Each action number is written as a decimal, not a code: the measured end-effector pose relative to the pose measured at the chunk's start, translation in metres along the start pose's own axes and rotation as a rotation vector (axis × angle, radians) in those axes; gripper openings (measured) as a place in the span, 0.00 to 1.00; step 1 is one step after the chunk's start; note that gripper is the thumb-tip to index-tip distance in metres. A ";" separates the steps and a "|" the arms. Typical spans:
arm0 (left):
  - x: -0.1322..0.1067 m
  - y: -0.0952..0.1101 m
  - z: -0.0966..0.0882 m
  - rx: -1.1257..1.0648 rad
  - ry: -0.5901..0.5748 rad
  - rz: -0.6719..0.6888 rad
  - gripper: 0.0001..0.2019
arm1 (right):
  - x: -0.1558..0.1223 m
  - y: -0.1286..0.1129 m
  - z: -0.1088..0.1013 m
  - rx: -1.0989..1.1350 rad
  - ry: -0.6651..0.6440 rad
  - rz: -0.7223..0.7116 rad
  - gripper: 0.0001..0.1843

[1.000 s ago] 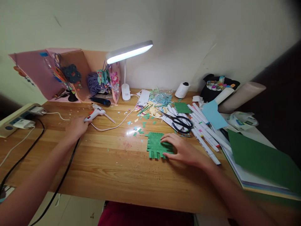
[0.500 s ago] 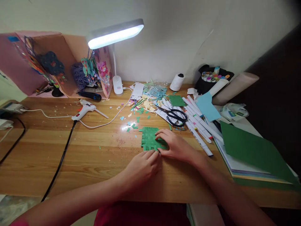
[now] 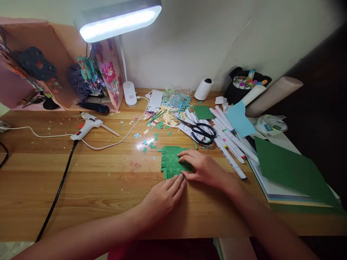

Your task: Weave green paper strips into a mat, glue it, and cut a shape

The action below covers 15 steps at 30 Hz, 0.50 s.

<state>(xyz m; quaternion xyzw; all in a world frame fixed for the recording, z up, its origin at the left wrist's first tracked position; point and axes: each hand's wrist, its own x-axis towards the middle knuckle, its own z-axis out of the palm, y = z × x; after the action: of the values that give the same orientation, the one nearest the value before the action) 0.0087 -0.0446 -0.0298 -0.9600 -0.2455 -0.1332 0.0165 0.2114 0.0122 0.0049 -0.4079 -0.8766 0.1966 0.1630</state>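
Observation:
A small woven mat of green paper strips (image 3: pixel 171 159) lies on the wooden table in front of me, with short strip ends along its edges. My right hand (image 3: pixel 202 167) lies over its right side, fingers spread on top and thumb apart at the lower edge. My left hand (image 3: pixel 165 193) is at the mat's lower edge. Its fingers are pressed together, with the tips on the edge beside my right thumb. What lies right under these fingertips is hidden. Black-handled scissors (image 3: pixel 202 131) rest just beyond my right hand.
Markers (image 3: pixel 230 159) and green card (image 3: pixel 292 171) lie to the right. Paper scraps (image 3: pixel 176 101), a thread spool (image 3: pixel 204 89) and another green woven square (image 3: pixel 202 112) sit at the back. On the left are a glue gun (image 3: pixel 88 127) with cables and a lit lamp (image 3: pixel 121 22).
My left fingers have straightened from a tighter curl, showing more of the mat's lower edge, where the strips now look closer together. My right hand stays put. The view has shifted slightly.

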 end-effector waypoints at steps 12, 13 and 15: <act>0.000 0.001 0.000 -0.078 -0.015 -0.036 0.20 | 0.001 0.001 0.000 -0.004 -0.018 -0.005 0.12; -0.001 0.001 0.000 -0.077 -0.019 -0.032 0.20 | 0.001 0.001 0.000 -0.007 -0.018 -0.010 0.12; -0.001 0.001 0.001 -0.075 -0.021 -0.022 0.21 | 0.001 0.002 -0.001 -0.017 -0.021 -0.042 0.12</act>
<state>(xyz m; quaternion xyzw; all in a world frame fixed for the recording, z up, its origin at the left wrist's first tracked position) 0.0083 -0.0456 -0.0310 -0.9585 -0.2513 -0.1324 -0.0235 0.2128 0.0141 0.0046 -0.3886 -0.8883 0.1897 0.1545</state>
